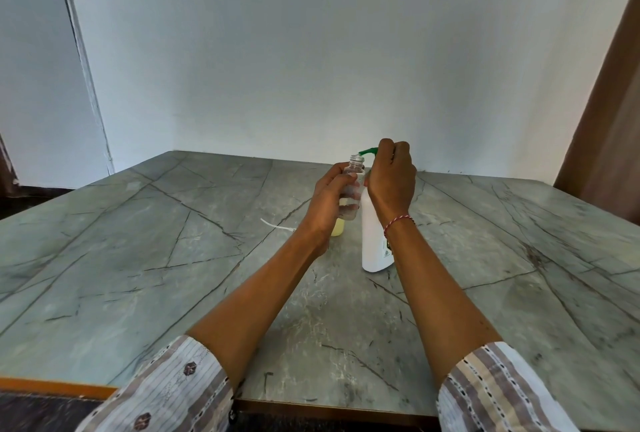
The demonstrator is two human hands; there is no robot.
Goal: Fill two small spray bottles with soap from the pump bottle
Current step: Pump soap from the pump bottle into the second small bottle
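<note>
My left hand point(329, 201) grips a small clear spray bottle point(354, 185) with its cap off and holds it up, its open neck just under the green spout. The tall white pump bottle point(373, 241) stands on the table, and my right hand point(393, 175) is closed over its green pump head point(367, 151). A little pale liquid shows low in the clear bottle. Behind my left hand stands a second small bottle point(337, 227) with yellowish liquid, mostly hidden. A white spray tube point(277, 225) lies on the table to its left.
The grey marble-patterned table point(173, 258) reaches to a white wall. Its near edge point(329, 409) runs along the bottom of the view. A brown door or panel point(609, 140) stands at the right.
</note>
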